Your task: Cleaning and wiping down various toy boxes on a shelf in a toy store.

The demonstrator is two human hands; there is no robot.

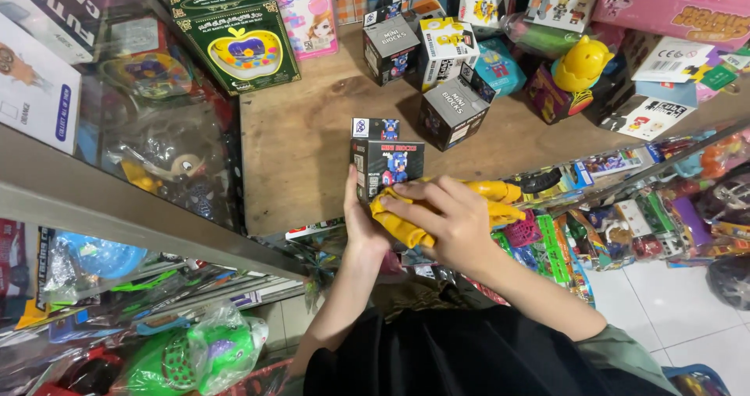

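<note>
Yellow plastic toy figure (445,208) is lying at the wooden counter's (305,154) front edge, and I am clasping it with my right hand (453,220). My left hand (361,220) is gripping its other end, just below a small black block-toy box (388,165).

Yellow toy (500,190): glossy plastic, jointed, lying roughly level at the near edge of the wooden shelf, partly covered
Small dark box (388,164): upright, blocky blue figure pictured in front, just behind the toy

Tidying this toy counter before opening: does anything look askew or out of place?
Yes: one dark block box lies tipped at an angle. The yellow toy is loose in both hands, left hand and right hand.
</note>
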